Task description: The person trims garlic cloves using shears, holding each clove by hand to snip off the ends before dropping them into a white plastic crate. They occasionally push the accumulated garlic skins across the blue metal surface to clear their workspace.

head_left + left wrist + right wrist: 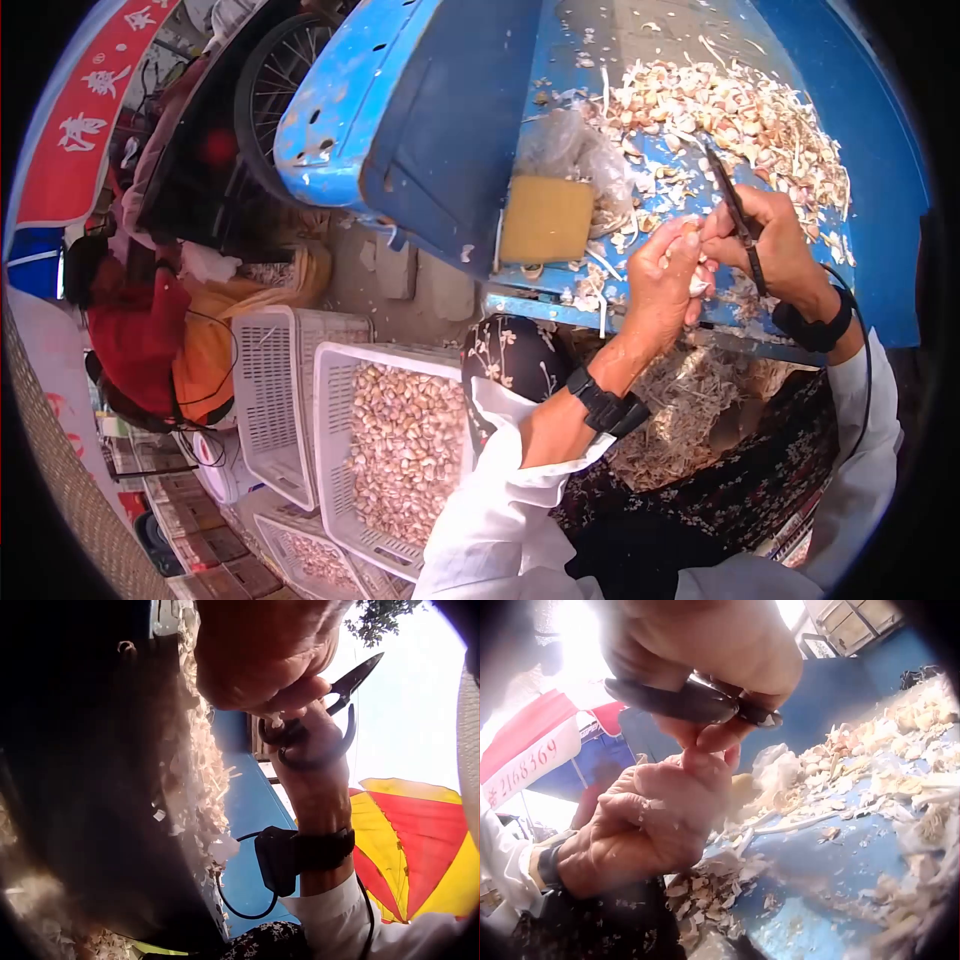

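Observation:
My left hand (pixel 660 280) grips a pale garlic piece (pixel 697 286) above the near edge of the blue metal bed. Most of the garlic is hidden by the fingers. Close against it, my right hand (pixel 775 250) holds dark scissors (pixel 728 185), and its fingertips meet the left hand's fingertips at the garlic. In the left wrist view the scissor blades (pixel 358 679) point up and away from the garlic. The right wrist view shows the scissors (pixel 675 702) lying across the right hand's fingers, over the left hand (pixel 656 814).
Garlic cloves and peelings (pixel 740 115) lie heaped on the blue bed (pixel 845 45), beside a yellow block (pixel 545 220) and a clear plastic bag (pixel 575 150). At lower left stands a white crate (pixel 330 430) of cloves. Another person (pixel 140 330) sits at far left.

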`<state>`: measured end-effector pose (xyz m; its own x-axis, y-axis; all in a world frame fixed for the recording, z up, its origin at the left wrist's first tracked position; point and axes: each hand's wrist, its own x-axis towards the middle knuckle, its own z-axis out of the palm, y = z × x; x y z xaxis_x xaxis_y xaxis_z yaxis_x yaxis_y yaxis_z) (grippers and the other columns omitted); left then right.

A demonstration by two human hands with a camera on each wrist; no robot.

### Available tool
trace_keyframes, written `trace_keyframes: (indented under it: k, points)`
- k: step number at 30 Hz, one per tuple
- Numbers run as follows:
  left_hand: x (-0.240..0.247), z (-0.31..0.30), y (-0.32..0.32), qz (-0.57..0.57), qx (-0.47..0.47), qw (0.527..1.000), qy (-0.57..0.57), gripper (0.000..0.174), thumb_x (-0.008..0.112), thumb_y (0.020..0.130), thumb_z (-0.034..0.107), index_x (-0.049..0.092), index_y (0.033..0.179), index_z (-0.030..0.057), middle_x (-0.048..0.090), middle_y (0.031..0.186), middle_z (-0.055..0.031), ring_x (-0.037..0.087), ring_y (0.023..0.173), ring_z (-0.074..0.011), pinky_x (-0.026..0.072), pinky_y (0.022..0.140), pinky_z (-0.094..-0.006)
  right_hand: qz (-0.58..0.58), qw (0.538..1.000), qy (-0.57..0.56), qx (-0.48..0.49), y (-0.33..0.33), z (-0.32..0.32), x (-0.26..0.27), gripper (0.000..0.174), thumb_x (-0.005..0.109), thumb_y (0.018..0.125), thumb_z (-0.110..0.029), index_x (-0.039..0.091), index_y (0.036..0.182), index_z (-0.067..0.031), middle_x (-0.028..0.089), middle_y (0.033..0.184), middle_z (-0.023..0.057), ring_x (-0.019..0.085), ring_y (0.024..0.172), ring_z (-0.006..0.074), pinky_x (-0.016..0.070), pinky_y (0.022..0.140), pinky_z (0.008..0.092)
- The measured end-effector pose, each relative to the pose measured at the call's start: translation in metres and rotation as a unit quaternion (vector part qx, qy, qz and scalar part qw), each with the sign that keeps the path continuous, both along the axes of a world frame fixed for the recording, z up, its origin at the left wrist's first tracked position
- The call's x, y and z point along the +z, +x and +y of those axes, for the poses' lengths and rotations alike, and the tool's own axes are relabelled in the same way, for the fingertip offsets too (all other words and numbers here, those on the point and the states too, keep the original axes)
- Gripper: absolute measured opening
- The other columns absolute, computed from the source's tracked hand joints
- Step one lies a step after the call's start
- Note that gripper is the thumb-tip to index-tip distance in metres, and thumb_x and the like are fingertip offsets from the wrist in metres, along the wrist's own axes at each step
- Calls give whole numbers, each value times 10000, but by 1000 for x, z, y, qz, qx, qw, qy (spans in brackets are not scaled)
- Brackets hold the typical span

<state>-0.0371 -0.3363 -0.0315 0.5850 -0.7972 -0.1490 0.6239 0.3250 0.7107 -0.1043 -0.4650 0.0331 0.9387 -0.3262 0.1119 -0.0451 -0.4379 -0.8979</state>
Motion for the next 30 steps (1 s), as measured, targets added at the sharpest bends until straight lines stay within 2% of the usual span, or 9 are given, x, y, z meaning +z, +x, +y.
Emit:
trace_keyframes:
  k: [2, 6, 7, 11, 13, 17, 26, 29, 30]
  points:
    - [-12, 14, -8, 19, 29, 999, -16, 359, 534, 943, 291, 489, 1192, 36, 558, 701, -35, 523, 490, -71, 331, 304, -185, 19, 990, 142, 13, 6, 20, -12, 250, 664, 727, 37, 428, 698, -41, 535, 665, 46, 529, 580, 103, 428, 526, 228]
    - [-19, 28, -15, -7, 134, 990, -37, 399, 507, 953, 308, 450, 1235, 32, 544, 662, -52, 502, 421, -82, 317, 267, -192, -14, 999, -40, 20, 15, 19, -34, 310, 730, 691, -105, 433, 772, -70, 475, 731, -4, 461, 658, 77, 383, 570, 214]
    - [-12, 31, -14, -3, 159, 986, -47, 406, 504, 954, 310, 443, 1238, 27, 540, 654, -55, 506, 421, -83, 319, 264, -189, -143, 984, 100, 25, 38, 50, -34, 361, 764, 680, -150, 432, 803, -78, 467, 755, -10, 456, 685, 73, 379, 588, 212]
    - [-25, 48, -14, 21, 194, 978, -81, 413, 478, 962, 345, 437, 1232, 36, 564, 691, -62, 514, 431, -76, 316, 262, -176, -29, 998, 33, 35, 38, 116, 18, 376, 764, 692, -141, 416, 827, -95, 488, 749, 6, 453, 667, 89, 385, 600, 229]
    - [-22, 50, -17, 40, 238, 967, -80, 443, 453, 966, 380, 454, 1232, 26, 510, 527, -24, 445, 342, -70, 277, 271, -181, -36, 996, 52, 65, 43, 125, 11, 357, 749, 698, -124, 414, 820, -94, 490, 741, 6, 454, 655, 89, 386, 590, 227]
    - [-26, 45, -15, 79, 202, 968, -124, 355, 457, 969, 359, 475, 1160, 60, 570, 752, -20, 470, 417, -49, 292, 294, -175, -38, 989, 98, 103, 48, 132, -19, 323, 719, 710, -90, 411, 807, -93, 495, 725, 8, 458, 631, 87, 387, 569, 224]
    - [-9, 74, -3, 145, 172, 958, -179, 327, 501, 961, 305, 458, 1179, 65, 543, 797, -1, 504, 551, -42, 344, 384, -180, -108, 959, 180, 188, 64, 135, -51, 265, 652, 737, -14, 403, 778, -92, 505, 689, 10, 466, 576, 84, 391, 521, 217]
    - [50, 186, 17, -55, 268, 962, 13, 342, 521, 955, 229, 462, 1232, 37, 582, 830, -110, 536, 551, -89, 321, 311, -168, -150, 973, 94, 149, 38, 76, -15, 253, 630, 746, 11, 400, 768, -91, 508, 677, 11, 469, 557, 83, 392, 505, 215]
    - [49, 215, 22, -73, 338, 934, 86, 355, 532, 948, 228, 460, 1242, 42, 587, 838, -135, 541, 551, -83, 323, 310, -158, -96, 973, 137, 160, 35, 64, -9, 353, 740, 732, -160, 408, 842, -108, 496, 640, 18, 464, 580, 115, 371, 513, 221]
